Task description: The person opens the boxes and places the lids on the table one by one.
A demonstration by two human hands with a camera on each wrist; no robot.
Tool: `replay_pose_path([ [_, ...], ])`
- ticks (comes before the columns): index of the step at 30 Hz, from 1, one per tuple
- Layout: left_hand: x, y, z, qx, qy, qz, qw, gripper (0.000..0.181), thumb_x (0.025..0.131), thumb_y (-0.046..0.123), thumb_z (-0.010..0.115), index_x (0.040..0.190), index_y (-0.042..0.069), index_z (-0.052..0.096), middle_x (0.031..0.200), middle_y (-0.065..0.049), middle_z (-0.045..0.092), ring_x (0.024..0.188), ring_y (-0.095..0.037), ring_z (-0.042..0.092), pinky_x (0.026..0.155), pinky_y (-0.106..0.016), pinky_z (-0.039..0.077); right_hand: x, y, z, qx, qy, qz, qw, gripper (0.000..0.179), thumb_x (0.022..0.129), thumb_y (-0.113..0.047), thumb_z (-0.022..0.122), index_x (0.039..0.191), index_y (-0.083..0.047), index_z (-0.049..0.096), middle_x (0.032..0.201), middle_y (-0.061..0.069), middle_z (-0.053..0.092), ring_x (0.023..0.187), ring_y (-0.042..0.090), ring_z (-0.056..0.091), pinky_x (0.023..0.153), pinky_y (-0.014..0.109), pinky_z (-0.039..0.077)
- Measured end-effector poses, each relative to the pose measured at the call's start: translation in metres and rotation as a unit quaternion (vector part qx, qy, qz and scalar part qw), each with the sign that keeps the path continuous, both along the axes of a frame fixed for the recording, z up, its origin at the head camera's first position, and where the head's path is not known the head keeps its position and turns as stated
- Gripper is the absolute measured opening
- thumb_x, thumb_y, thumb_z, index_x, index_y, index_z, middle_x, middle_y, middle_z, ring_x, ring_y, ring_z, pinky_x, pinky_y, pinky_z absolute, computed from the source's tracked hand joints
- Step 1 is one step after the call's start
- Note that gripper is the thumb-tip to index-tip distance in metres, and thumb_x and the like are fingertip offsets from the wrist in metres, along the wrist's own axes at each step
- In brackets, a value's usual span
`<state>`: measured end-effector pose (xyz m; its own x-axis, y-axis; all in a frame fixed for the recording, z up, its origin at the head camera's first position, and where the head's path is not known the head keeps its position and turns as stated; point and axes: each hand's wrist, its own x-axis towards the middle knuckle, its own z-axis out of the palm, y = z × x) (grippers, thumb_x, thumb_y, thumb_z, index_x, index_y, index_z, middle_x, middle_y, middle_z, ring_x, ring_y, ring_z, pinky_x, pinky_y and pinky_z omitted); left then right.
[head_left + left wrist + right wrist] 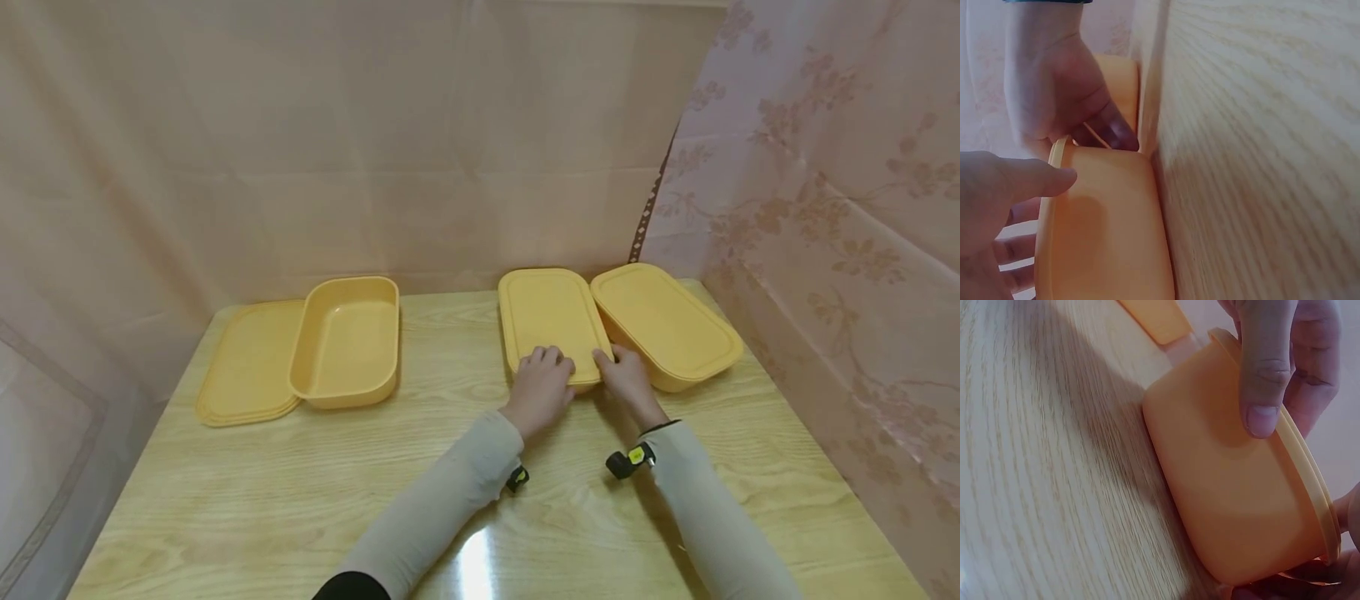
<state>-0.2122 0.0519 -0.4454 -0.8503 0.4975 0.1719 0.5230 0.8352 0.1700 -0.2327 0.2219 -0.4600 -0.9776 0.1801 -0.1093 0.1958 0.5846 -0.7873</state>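
A yellow lidded container (551, 308) stands near the back of the table, right of the middle. My left hand (538, 390) grips its front edge, fingers over the lid and thumb (1054, 177) against the front wall just below the rim. At the front right corner, my right hand (628, 383) holds the same container, its thumb at the lid's edge and its fingers down the side. In the left wrist view, the right hand (1063, 87) partly hides that corner. A second lidded container (667, 321) stands close beside the right hand.
An open yellow container (345, 398) stands at the left with a bare inside. Flat yellow lids (251, 358) lie stacked beside it. Behind the wooden table (300, 500) hangs a beige curtain (337, 150); a flowered one (832, 225) hangs at the right.
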Motion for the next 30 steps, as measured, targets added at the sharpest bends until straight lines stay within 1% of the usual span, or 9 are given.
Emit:
replay_pose_path([
  [3,0.001,0.003,-0.002,-0.018,0.012,0.004,0.9998,0.025,0.093,0.035,0.066,0.112,0.019,0.066,0.115,0.001,0.058,0.113,-0.019,0.051,0.095,-0.036,0.047,0.000,0.000,0.001,0.000,-0.001,0.004,1.0000,0.045,0.101,-0.031,0.047,0.125,0.006,0.058,0.105,0.017,0.063,0.093,0.024,0.056,0.074,0.022,0.043],
  [5,0.001,0.005,-0.003,-0.049,0.033,0.000,0.9983,0.024,0.095,0.034,0.063,0.114,0.020,0.065,0.115,0.001,0.059,0.112,-0.018,0.053,0.093,-0.034,0.048,0.000,0.000,0.001,0.000,-0.001,0.002,1.0000,0.045,0.101,-0.031,0.047,0.124,0.006,0.059,0.101,0.016,0.062,0.092,0.024,0.055,0.074,0.022,0.043],
  [9,0.003,0.009,-0.004,-0.117,0.080,-0.017,0.9898,0.022,0.100,0.028,0.053,0.118,0.019,0.064,0.113,0.001,0.060,0.107,-0.016,0.055,0.087,-0.030,0.050,0.000,0.001,0.000,0.007,0.006,0.000,1.0000,0.044,0.101,-0.031,0.047,0.122,0.006,0.060,0.098,0.015,0.061,0.092,0.025,0.055,0.075,0.024,0.043],
  [11,0.005,0.009,-0.003,-0.134,0.088,-0.025,0.9867,0.023,0.102,0.024,0.049,0.118,0.018,0.064,0.112,0.001,0.060,0.106,-0.016,0.055,0.085,-0.028,0.050,0.000,0.001,0.000,0.012,0.007,0.002,0.9999,0.044,0.101,-0.031,0.047,0.121,0.007,0.060,0.100,0.018,0.062,0.093,0.026,0.055,0.077,0.026,0.044],
  [15,0.008,0.008,-0.001,-0.148,0.103,-0.036,0.9829,0.021,0.102,0.023,0.050,0.115,0.017,0.066,0.109,0.002,0.059,0.101,-0.013,0.054,0.081,-0.025,0.050,0.000,0.001,-0.001,0.019,0.008,0.005,0.9998,0.045,0.101,-0.030,0.047,0.122,0.008,0.059,0.109,0.023,0.063,0.097,0.028,0.056,0.080,0.027,0.044],
  [18,0.008,0.009,0.000,-0.153,0.122,-0.045,0.9796,0.020,0.101,0.023,0.052,0.110,0.017,0.068,0.104,0.003,0.059,0.094,-0.012,0.055,0.075,-0.022,0.050,0.000,0.001,-0.001,0.017,0.008,0.003,0.9998,0.045,0.101,-0.029,0.047,0.123,0.007,0.059,0.108,0.022,0.063,0.096,0.028,0.056,0.077,0.026,0.044],
  [22,0.006,0.011,0.002,-0.150,0.129,-0.052,0.9789,0.018,0.100,0.022,0.054,0.108,0.017,0.069,0.099,0.002,0.060,0.088,-0.011,0.056,0.069,-0.021,0.050,0.000,0.001,-0.001,0.015,0.013,0.000,0.9998,0.043,0.100,-0.029,0.048,0.121,0.007,0.060,0.102,0.019,0.062,0.092,0.026,0.056,0.072,0.022,0.043],
  [27,0.006,0.015,0.005,-0.148,0.127,-0.049,0.9796,0.016,0.099,0.022,0.056,0.106,0.019,0.069,0.097,0.004,0.062,0.088,-0.011,0.057,0.070,-0.022,0.050,0.000,0.001,-0.001,0.006,0.012,-0.003,0.9999,0.043,0.100,-0.028,0.048,0.121,0.008,0.060,0.102,0.019,0.061,0.089,0.026,0.056,0.069,0.021,0.042],
  [30,0.006,0.017,0.006,-0.153,0.134,-0.050,0.9778,0.016,0.098,0.022,0.056,0.102,0.021,0.071,0.097,0.005,0.063,0.089,-0.011,0.058,0.072,-0.024,0.050,0.000,0.000,-0.002,-0.008,0.012,-0.006,0.9999,0.043,0.100,-0.028,0.048,0.121,0.008,0.060,0.102,0.019,0.062,0.088,0.023,0.055,0.069,0.020,0.042],
])
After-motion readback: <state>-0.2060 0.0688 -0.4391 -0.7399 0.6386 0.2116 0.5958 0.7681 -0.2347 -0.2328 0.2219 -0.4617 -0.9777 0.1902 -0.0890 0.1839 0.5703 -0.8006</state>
